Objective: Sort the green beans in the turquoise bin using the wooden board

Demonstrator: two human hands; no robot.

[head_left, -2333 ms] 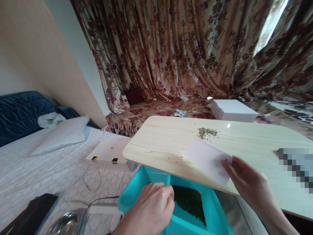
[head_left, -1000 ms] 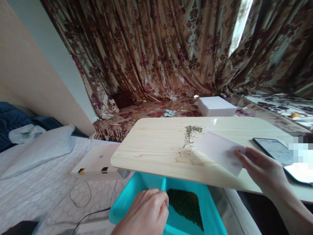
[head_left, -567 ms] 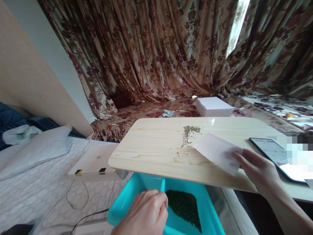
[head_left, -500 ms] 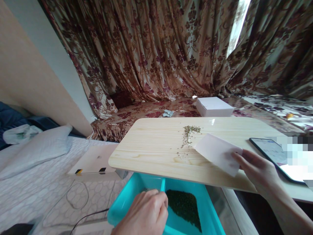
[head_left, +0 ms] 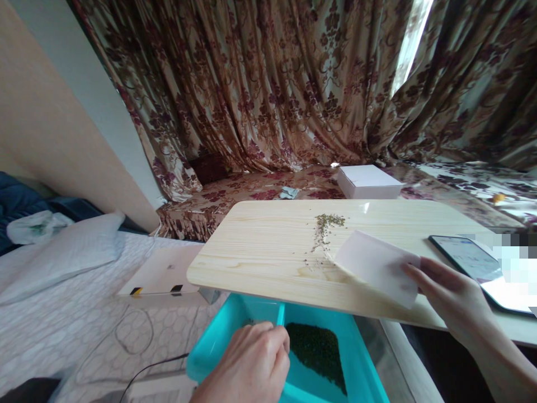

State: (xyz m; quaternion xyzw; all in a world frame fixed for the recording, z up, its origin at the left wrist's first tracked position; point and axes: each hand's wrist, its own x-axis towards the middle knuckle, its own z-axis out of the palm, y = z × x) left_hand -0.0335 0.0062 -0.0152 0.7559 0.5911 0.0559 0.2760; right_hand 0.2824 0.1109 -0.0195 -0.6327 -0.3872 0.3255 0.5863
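A white sheet of paper point(head_left: 373, 263) is pinched by one edge in my right hand point(head_left: 447, 291), its far corner low over the wooden tabletop point(head_left: 251, 246). Just left of that corner lies a scattered patch of small greenish-brown seeds or grains point(head_left: 327, 224). Below the table edge, my left hand point(head_left: 251, 361) is closed above the turquoise divided bin point(head_left: 364, 358), near its divider. Its fingertips point down and away, so whatever they hold is hidden. Dark green grains point(head_left: 316, 352) fill part of the bin's right compartment.
A tablet point(head_left: 465, 257) lies on the table's right side. Behind the table is a white box point(head_left: 369, 179) on a patterned cover. To the left, a flat white box point(head_left: 163, 274), a pillow point(head_left: 75, 243) and cables point(head_left: 151, 366) lie on the bed.
Almost nothing differs. The right hand and paper have shifted very slightly to the right in view; the left hand stays over the bin.
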